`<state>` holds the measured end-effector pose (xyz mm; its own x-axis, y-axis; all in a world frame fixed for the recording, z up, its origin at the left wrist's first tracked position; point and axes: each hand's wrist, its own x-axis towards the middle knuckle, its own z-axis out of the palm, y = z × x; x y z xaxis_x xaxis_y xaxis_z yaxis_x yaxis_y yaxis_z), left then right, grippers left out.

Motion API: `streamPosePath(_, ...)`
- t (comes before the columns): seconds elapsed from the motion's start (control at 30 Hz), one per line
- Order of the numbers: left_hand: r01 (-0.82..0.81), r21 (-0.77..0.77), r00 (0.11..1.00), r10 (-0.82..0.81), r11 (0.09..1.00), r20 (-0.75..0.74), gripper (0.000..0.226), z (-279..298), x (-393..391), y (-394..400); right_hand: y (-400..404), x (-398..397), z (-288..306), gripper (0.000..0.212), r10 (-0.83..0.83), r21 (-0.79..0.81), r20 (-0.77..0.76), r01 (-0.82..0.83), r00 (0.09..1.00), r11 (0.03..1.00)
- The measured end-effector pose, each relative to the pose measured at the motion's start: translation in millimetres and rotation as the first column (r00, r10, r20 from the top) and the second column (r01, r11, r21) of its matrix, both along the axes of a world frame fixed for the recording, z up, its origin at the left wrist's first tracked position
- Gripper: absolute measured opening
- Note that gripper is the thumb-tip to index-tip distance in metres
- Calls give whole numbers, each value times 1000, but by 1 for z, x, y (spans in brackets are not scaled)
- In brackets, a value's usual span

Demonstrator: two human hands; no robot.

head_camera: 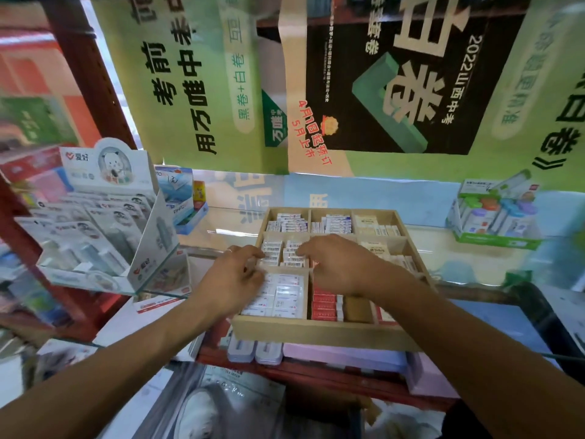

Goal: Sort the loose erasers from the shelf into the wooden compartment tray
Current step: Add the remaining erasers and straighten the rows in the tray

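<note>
Wooden tray is kept near, so both hands reach it: left hand curled on white erasers, right hand grip unclear.

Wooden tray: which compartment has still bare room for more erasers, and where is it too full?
In the wooden tray, the near row shows a bare brown slot between the red-sleeved erasers and the right compartment. The back-left compartments and the middle-left one, where the left hand and right hand work, are packed.
</note>
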<state>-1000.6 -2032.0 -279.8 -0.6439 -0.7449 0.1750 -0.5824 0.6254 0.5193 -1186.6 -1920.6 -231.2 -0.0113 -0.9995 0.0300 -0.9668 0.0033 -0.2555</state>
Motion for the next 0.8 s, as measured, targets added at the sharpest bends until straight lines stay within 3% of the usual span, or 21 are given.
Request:
streamPosePath(0.2, 124, -156, 992, -126, 980, -4, 31, 4, -3, 13, 66, -24, -12, 28, -133, -155, 262, 178, 956, 972)
streamPosePath(0.4, 235, -194, 972, -226, 953, 67, 45, 8, -17, 36, 98, -47, -20, 26, -222, -164, 198, 255, 955, 953)
streamPosePath(0.53, 260, -150, 964, -250, 954, 86, 35, 11, -38, 44, 109, -59, -35, 30, -240, -154, 109, 255, 965, 955)
streamPosePath(0.8, 386, -261, 902, -303, 885, 307, 52, 0, -58, 75, 106, -79, -45, 39, -375, -168, 134, 394, 917, 904)
